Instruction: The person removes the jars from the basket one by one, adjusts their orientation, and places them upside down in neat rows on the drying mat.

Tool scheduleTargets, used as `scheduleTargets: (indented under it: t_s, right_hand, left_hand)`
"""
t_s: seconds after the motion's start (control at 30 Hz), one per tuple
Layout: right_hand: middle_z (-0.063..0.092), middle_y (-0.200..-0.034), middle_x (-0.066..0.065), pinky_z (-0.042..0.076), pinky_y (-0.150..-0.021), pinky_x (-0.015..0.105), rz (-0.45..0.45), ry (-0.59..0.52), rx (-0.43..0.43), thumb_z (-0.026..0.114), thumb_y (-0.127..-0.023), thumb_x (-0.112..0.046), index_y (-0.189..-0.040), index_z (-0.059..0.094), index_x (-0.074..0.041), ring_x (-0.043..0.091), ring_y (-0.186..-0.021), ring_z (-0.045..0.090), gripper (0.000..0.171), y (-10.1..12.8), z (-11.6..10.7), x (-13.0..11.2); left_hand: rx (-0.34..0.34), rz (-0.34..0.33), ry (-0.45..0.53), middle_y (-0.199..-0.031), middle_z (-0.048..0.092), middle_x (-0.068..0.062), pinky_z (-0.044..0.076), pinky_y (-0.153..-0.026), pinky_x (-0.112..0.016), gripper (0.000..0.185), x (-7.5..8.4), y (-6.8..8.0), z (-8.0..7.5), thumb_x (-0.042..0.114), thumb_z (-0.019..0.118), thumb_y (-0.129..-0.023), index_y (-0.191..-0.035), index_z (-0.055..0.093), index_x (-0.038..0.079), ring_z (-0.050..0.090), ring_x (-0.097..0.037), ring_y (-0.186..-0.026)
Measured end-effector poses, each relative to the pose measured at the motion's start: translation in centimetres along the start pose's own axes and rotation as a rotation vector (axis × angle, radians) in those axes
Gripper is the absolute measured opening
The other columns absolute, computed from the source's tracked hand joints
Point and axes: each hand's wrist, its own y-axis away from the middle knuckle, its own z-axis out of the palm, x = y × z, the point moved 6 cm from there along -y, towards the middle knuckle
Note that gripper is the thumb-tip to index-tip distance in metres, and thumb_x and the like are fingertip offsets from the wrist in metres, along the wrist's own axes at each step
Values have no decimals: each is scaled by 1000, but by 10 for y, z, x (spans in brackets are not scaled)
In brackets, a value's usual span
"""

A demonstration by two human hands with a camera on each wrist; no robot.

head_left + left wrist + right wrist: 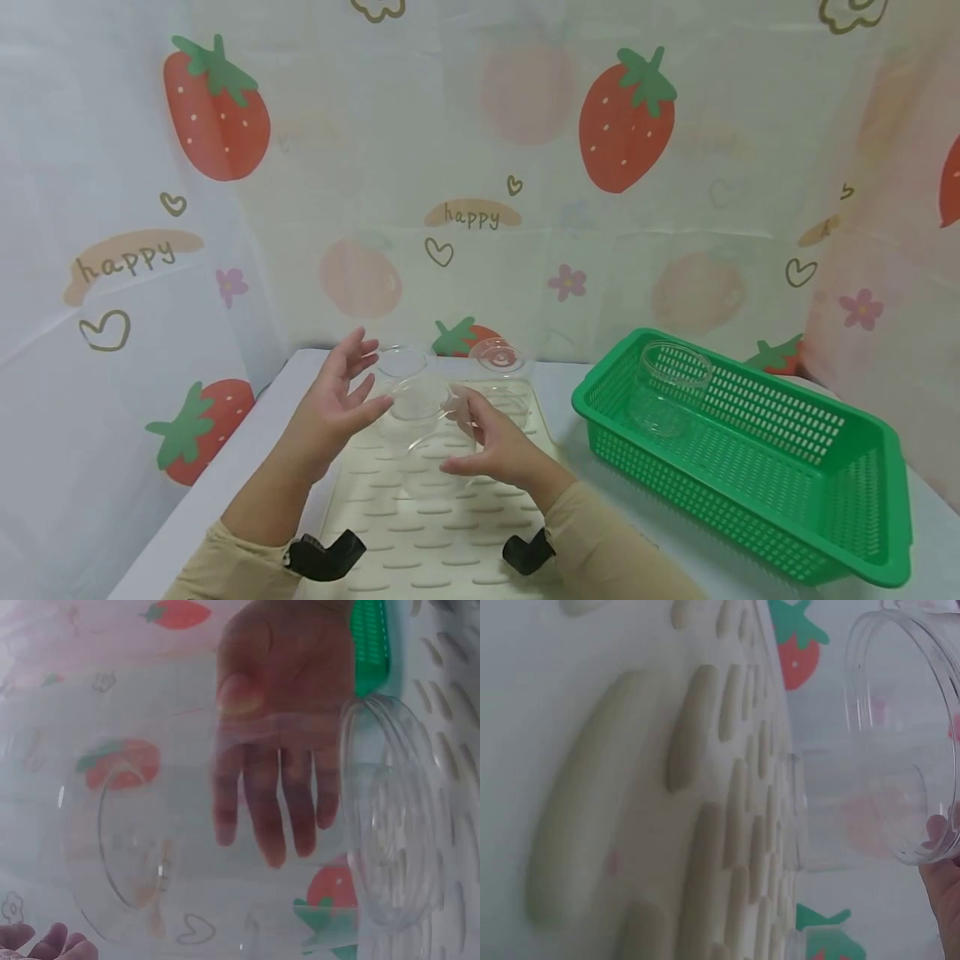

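Note:
A clear plastic jar (438,479) is held over the cream mat (450,542) by my right hand (498,442), thumb on the near side and fingers behind. Through its wall, the left wrist view shows that hand (289,742) with the fingers extended; the jar's threaded rim (390,900) faces the mat. My left hand (337,400) is raised at the left, fingers spread and thumb toward the clear jars. Its fingertips (49,943) enter the left wrist view at the lower left. Another clear jar (829,847) stands on the mat beyond in the right wrist view.
At the mat's far end is one more clear jar (501,358). A green perforated basket (720,508) sits to the right on the white table (577,475), with a clear jar (667,408) in its far left part. A strawberry-print curtain (480,150) closes off the back.

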Motion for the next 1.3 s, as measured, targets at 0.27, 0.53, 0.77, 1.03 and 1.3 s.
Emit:
scheduleTargets:
  t_s: [0.27,0.53,0.77,1.03,1.3]
  right_hand:
    - [46,-130,1,32,-104,32,1,-46,-82,76,-72,-11,-140,30,-17,18,-124,41,82,-7,25,-1]
    - [40,-139,3,32,-104,31,17,-65,-153,77,-73,-12,-142,26,-18,11,-129,35,86,-15,42,18]
    - [37,-141,9,33,-103,26,37,-116,-223,76,-73,-7,-137,30,-20,10,-129,36,81,-17,50,22]
    - [40,-139,5,34,-101,21,87,-93,-277,80,-70,-13,-139,27,-29,9,-126,38,89,-14,53,29]
    - [41,-138,3,33,-100,19,112,-59,-328,80,-69,-13,-134,33,-29,8,-124,41,82,-15,49,35]
  left_hand:
    - [22,5,28,-143,21,-13,18,-109,-39,75,13,7,-8,-1,53,-87,-145,6,4,17,-28,-134]
    - [8,8,34,-143,21,-12,22,-108,-32,73,16,9,-5,0,52,-88,-146,7,7,17,-29,-134]
    - [-10,2,-7,-143,22,-12,25,-106,-27,73,14,9,-2,2,53,-88,-146,9,8,18,-30,-134]
    - [-6,-6,-58,-144,22,-12,23,-106,-35,72,9,8,-5,5,55,-88,-145,11,9,20,-30,-134]
    - [0,0,-84,-141,28,-10,27,-105,-31,63,4,8,-10,4,55,-88,-142,23,6,24,-31,-132]
